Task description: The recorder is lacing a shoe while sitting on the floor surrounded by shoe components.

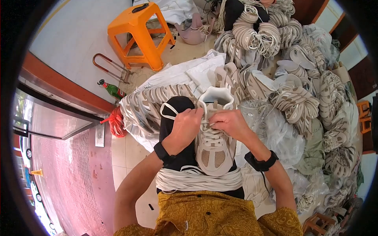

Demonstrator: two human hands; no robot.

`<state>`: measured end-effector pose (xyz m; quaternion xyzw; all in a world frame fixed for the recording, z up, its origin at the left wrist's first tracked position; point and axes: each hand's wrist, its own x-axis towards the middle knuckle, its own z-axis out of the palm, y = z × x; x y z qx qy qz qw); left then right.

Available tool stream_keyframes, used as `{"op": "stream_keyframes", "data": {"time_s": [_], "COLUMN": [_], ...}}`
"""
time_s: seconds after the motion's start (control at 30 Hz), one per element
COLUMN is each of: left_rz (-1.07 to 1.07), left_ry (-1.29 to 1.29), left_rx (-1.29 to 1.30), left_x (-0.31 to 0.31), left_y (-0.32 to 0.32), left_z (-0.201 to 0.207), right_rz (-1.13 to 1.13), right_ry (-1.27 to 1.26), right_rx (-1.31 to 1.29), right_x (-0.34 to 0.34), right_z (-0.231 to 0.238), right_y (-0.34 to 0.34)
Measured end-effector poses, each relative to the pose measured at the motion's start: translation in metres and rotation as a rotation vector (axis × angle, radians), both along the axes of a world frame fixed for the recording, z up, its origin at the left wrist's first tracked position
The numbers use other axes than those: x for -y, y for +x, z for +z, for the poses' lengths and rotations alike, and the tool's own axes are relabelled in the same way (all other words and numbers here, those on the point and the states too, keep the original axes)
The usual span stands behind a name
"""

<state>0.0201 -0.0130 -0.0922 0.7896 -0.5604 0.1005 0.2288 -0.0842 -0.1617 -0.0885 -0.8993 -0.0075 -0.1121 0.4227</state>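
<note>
A beige and white sneaker rests on my lap, its toe toward me and its white laces crossed over the tongue. At the upper eyelets on the left side, my left hand pinches the white shoelace, which loops out beside it. My right hand is closed at the top of the lacing, its fingertips pressed on the lace near the tongue. Across my thighs lies a thick bundle of white laces. Dark bands sit on both wrists.
Rows of similar shoe uppers lie on white sacking to the left. Large bundled heaps of uppers and clear plastic bags fill the right. An orange stool, a green bottle and a red bag stand far left.
</note>
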Motion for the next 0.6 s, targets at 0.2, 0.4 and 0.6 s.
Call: {"op": "stream_keyframes", "data": {"time_s": [0.2,0.4,0.6], "left_rz": [-0.081,-0.100,-0.130], "left_ry": [0.074,0.434,0.636], "left_rx": [0.299,0.060,-0.122], "left_x": [0.010,0.017,0.038], "left_y": [-0.009,0.001,0.023], "left_z": [0.008,0.032,0.037], "right_rz": [-0.001,-0.241,-0.185], "right_ry": [0.214,0.580,0.316], "right_rx": [-0.010,-0.129,0.048], "right_x": [0.006,0.033,0.037], "right_z": [-0.001,-0.004,-0.018], "right_y": [-0.006,-0.019,-0.027]}}
